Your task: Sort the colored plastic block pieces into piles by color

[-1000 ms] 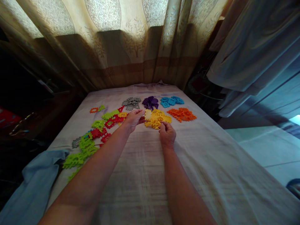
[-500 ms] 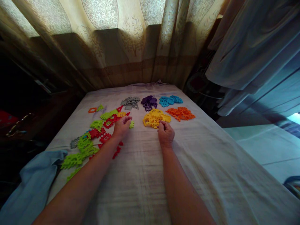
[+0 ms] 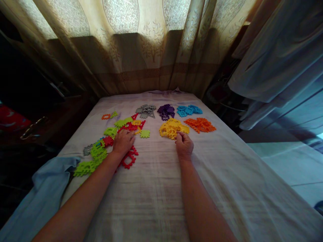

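My left hand (image 3: 123,142) lies low over the red toothed plastic pieces (image 3: 129,159), fingers stretched forward. Its fingertips are close to a small yellow piece (image 3: 138,130); whether they touch it I cannot tell. A light green square piece (image 3: 145,134) rests just right of those fingertips. My right hand (image 3: 184,146) is closed at the front right edge of the yellow pile (image 3: 173,127). What its fingers pinch, if anything, is hidden. Light green pieces (image 3: 99,150) spread left of my left hand, partly behind the forearm.
Grey (image 3: 146,111), purple (image 3: 166,111), blue (image 3: 189,110) and orange (image 3: 200,124) piles lie on the sheet-covered surface (image 3: 156,188). An orange frame piece (image 3: 106,116) sits far left. Blue cloth (image 3: 54,178) drapes over the left edge; a curtain (image 3: 151,50) hangs behind.
My left hand has moved left and nearer, down onto the red pieces, uncovering the light green square. My right hand stays by the yellow pile. The view has turned slightly left.
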{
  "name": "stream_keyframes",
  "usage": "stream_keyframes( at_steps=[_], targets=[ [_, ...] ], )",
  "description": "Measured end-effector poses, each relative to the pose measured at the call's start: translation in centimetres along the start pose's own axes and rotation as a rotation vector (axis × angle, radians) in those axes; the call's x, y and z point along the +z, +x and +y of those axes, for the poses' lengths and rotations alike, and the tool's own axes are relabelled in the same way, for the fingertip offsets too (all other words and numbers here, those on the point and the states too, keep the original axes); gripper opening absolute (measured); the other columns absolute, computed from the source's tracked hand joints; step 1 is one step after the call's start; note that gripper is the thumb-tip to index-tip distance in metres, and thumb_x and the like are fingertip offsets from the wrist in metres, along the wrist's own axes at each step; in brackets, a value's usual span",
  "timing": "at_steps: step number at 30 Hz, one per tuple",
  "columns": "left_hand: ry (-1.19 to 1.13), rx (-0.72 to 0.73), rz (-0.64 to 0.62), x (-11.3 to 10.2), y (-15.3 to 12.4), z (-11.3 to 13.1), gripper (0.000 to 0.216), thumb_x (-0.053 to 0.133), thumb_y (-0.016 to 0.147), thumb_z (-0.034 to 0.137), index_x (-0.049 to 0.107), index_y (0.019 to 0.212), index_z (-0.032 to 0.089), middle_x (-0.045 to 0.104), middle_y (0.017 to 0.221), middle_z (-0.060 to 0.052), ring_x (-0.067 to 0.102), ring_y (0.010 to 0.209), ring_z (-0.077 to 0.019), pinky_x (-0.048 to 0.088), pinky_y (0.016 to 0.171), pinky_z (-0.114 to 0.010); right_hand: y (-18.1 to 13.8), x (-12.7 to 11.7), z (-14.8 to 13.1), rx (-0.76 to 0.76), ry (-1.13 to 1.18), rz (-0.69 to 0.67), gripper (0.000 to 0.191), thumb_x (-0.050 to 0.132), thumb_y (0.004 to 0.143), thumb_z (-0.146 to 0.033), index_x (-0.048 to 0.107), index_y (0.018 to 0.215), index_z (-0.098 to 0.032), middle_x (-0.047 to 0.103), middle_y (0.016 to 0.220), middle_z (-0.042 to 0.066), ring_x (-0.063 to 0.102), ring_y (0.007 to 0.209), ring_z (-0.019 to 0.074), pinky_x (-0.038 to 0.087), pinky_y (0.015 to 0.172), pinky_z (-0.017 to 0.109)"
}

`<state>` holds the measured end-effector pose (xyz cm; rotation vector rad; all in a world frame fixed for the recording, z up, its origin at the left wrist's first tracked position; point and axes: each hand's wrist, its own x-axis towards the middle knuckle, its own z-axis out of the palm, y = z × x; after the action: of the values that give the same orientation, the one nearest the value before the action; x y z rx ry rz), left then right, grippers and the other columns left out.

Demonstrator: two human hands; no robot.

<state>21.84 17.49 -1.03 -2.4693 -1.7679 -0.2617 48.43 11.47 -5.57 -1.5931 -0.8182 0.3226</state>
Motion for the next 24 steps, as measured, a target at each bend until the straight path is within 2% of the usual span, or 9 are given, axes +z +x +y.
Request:
stream_keyframes(
  at_steps=[4, 9, 13, 19, 22, 24],
  targets=[
    [0.011, -0.045, -0.086, -0.4, 1.3, 0.1, 0.037, 0.047, 0.091, 0.036, 0.071, 0.116, 0.023, 0.065, 0.11, -0.012, 0.059, 0.106, -0.0303, 0.046, 0.094, -0.044, 0.0, 0.1, 0.2, 0.005, 0.009, -0.013, 0.041, 0.047, 0.079, -0.048, 0.073, 0.092, -0.018, 0.073, 0.071, 0.004, 0.064, 0.061, 0.0187, 0.05, 0.065, 0.03],
    [-0.062, -0.03, -0.103, -0.9, 2.2, -0.4, 0.025, 0.052, 0.086, 0.033, 0.073, 0.095, 0.022, 0.066, 0.106, -0.011, 0.058, 0.108, -0.0302, 0.045, 0.098, -0.045, 0.0, 0.1, 0.1, 0.011, 0.01, -0.011, 0.04, 0.048, 0.078, -0.047, 0.073, 0.09, -0.019, 0.073, 0.071, 0.004, 0.064, 0.062, 0.0189, 0.05, 0.067, 0.03],
    [-0.186, 0.001, -0.118, -1.3, 1.8, -0.6, 0.025, 0.051, 0.085, 0.032, 0.072, 0.091, 0.02, 0.069, 0.104, -0.01, 0.061, 0.105, -0.0275, 0.045, 0.098, -0.043, 0.0, 0.1, -0.2, 0.011, 0.01, -0.001, 0.041, 0.046, 0.076, -0.047, 0.073, 0.089, -0.018, 0.073, 0.072, 0.005, 0.064, 0.061, 0.0192, 0.05, 0.067, 0.031],
    [-0.489, 0.021, -0.185, -2.4, 1.7, -0.3, 0.032, 0.05, 0.085, 0.046, 0.07, 0.085, 0.02, 0.071, 0.085, -0.004, 0.065, 0.079, -0.0209, 0.052, 0.073, -0.033, -0.1, 0.1, -0.3, 0.003, 0.009, -0.003, 0.04, 0.046, 0.077, -0.047, 0.072, 0.089, -0.019, 0.073, 0.072, 0.005, 0.062, 0.06, 0.0185, 0.049, 0.065, 0.03],
    [-0.637, 0.036, -0.187, -2.4, 2.3, 1.4, 0.042, 0.047, 0.085, 0.054, 0.069, 0.084, 0.018, 0.069, 0.076, -0.002, 0.063, 0.071, -0.0176, 0.05, 0.064, -0.028, -0.2, 0.1, -0.4, 0.008, 0.013, -0.003, 0.04, 0.046, 0.077, -0.046, 0.072, 0.089, -0.019, 0.073, 0.071, 0.005, 0.062, 0.059, 0.0186, 0.049, 0.065, 0.03],
    [-0.683, 0.044, -0.167, -2.1, 3.1, 3.0, 0.044, 0.046, 0.086, 0.054, 0.069, 0.086, 0.017, 0.069, 0.074, -0.002, 0.062, 0.068, -0.0161, 0.049, 0.062, -0.027, -0.2, 0.1, -0.4, 0.005, 0.015, -0.001, 0.04, 0.046, 0.077, -0.046, 0.073, 0.089, -0.018, 0.073, 0.07, 0.005, 0.062, 0.059, 0.0189, 0.049, 0.066, 0.031]
  ],
)
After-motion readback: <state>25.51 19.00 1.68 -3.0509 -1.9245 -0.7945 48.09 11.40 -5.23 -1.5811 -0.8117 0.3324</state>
